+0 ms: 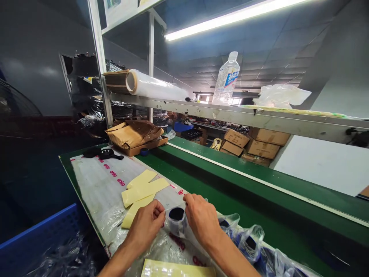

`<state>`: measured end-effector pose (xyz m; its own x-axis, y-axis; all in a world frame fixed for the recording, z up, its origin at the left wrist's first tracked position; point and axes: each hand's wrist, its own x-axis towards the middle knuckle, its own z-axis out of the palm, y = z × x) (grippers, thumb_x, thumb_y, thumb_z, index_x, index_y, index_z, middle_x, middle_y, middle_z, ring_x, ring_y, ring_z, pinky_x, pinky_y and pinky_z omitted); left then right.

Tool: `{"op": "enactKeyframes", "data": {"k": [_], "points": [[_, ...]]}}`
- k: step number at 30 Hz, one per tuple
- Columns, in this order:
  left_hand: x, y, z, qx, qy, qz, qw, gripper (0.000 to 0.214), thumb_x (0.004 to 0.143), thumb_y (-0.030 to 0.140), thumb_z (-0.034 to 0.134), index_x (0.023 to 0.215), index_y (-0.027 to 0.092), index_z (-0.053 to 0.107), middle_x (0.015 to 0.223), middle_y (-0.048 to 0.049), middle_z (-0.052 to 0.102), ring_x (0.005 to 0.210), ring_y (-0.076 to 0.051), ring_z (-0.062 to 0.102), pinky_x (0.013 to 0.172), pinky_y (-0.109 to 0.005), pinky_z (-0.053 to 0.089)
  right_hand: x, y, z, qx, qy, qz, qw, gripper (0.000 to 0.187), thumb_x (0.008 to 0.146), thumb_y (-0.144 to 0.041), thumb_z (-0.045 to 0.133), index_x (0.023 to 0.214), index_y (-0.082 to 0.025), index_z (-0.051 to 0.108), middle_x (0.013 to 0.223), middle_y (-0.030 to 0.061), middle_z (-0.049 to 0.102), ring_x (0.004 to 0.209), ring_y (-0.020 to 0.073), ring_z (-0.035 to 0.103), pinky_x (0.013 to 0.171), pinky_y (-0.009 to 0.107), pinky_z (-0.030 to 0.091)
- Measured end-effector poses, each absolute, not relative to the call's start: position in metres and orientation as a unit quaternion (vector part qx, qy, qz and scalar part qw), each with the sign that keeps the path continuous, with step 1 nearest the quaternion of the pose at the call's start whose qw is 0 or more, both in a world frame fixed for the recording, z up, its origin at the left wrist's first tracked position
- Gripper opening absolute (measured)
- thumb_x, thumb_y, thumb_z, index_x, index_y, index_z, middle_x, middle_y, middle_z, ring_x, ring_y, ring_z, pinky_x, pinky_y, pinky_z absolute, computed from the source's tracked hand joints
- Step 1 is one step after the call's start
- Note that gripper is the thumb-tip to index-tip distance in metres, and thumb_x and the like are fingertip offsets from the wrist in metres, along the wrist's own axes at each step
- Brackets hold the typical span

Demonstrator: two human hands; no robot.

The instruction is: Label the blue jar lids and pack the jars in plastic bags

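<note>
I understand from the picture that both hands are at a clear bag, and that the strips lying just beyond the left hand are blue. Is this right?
Not quite: the strips are pale yellow, not blue, as the head view shows. The rest stands: left hand and right hand are at the clear bag.

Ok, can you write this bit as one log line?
left hand: pinched closed beside clear bag | right hand: curled at bag's other side | in bag: dark item | nearby: yellow strips, bagged items
</note>
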<state>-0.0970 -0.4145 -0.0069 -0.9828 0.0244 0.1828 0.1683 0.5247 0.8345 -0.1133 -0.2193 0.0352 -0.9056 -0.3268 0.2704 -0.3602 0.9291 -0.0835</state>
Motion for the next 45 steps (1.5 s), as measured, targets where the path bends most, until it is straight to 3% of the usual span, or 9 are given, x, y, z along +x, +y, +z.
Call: {"op": "enactKeyframes", "data": {"k": [10,15,19,24,26,30,33,38,45], "points": [[-0.087,-0.4,-0.005,-0.073,-0.877,-0.461,0.113,0.032,0.095,0.044,0.048,0.075,0.022,0.057,0.065,0.003,0.058,0.062,-0.016,0.054,0.06,-0.027,0.039,-0.092,-0.192,0.027,0.208,-0.957,0.137,0.151,0.026,0.091,-0.008,0.052,0.108,-0.022,0.065,0.108,0.0042,0.071,0.101,0.0223,0.065,0.083,0.033,0.049],[-0.089,-0.396,-0.007,-0.077,-0.854,-0.492,0.147,0.031,0.096,0.049,0.048,0.101,0.022,0.062,0.102,-0.0043,0.068,0.093,-0.021,0.065,0.08,-0.032,0.051,-0.084,-0.217,0.016,0.281,-0.954,0.077,0.064,0.03,0.091,-0.02,0.06,0.121,-0.02,0.064,0.118,0.0096,0.069,0.104,0.0279,0.065,0.078,0.035,0.051],[-0.093,-0.404,-0.02,-0.124,-0.821,-0.555,0.045,0.061,0.083,0.042,0.067,0.139,0.025,0.05,0.143,-0.012,0.056,0.128,-0.029,0.056,0.105,-0.044,0.048,-0.087,-0.226,0.025,0.262,-0.963,0.06,0.02,0.018,0.09,-0.015,0.058,0.101,-0.019,0.072,0.101,0.0086,0.073,0.094,0.0252,0.069,0.072,0.031,0.048],[-0.099,-0.401,-0.03,-0.143,-0.843,-0.518,-0.032,0.098,0.059,0.02,0.082,0.149,0.023,0.043,0.153,-0.0126,0.048,0.139,-0.033,0.046,0.118,-0.051,0.034,-0.078,-0.198,0.054,0.24,-0.954,0.172,0.044,0.016,0.087,-0.016,0.061,0.093,-0.026,0.072,0.094,-0.0006,0.071,0.09,0.0166,0.067,0.074,0.025,0.044],[-0.102,-0.393,-0.029,-0.14,-0.857,-0.495,0.014,0.091,0.059,0.019,0.081,0.144,0.022,0.049,0.148,-0.0122,0.054,0.136,-0.033,0.049,0.117,-0.05,0.036,-0.08,-0.186,0.061,0.211,-0.956,0.178,0.099,0.018,0.09,-0.015,0.057,0.096,-0.026,0.071,0.096,0.0004,0.07,0.092,0.0175,0.065,0.076,0.026,0.045],[-0.106,-0.38,-0.02,-0.168,-0.839,-0.512,0.074,0.021,0.086,0.034,0.063,0.098,0.023,0.076,0.122,-0.0067,0.072,0.114,-0.026,0.066,0.104,-0.039,0.049,-0.1,-0.172,0.059,0.199,-0.964,0.073,0.158,0.045,0.085,-0.016,0.067,0.129,-0.024,0.06,0.132,0.01,0.061,0.116,0.0278,0.056,0.091,0.038,0.045],[-0.105,-0.376,-0.016,-0.143,-0.84,-0.512,0.112,0.034,0.095,0.044,0.051,0.083,0.022,0.074,0.11,-0.0066,0.075,0.104,-0.025,0.069,0.096,-0.036,0.052,-0.116,-0.174,0.046,0.231,-0.968,0.015,0.102,0.063,0.076,-0.027,0.079,0.135,-0.021,0.057,0.138,0.0146,0.058,0.123,0.0334,0.053,0.099,0.047,0.041],[-0.105,-0.373,-0.023,-0.089,-0.846,-0.5,0.161,0.032,0.094,0.046,0.05,0.079,0.021,0.064,0.112,-0.0092,0.071,0.108,-0.028,0.065,0.095,-0.042,0.05,-0.124,-0.185,0.029,0.224,-0.972,0.003,0.069,0.013,0.09,-0.02,0.062,0.096,-0.018,0.073,0.101,0.0109,0.072,0.097,0.0261,0.066,0.083,0.037,0.047],[-0.104,-0.368,-0.029,-0.093,-0.845,-0.512,0.122,0.023,0.089,0.044,0.058,0.084,0.022,0.058,0.113,-0.0087,0.071,0.11,-0.027,0.065,0.095,-0.041,0.051,-0.112,-0.177,0.038,0.192,-0.977,0.027,0.084,0.024,0.093,-0.011,0.05,0.11,-0.015,0.067,0.105,0.0099,0.072,0.095,0.0233,0.066,0.076,0.032,0.049]]}}
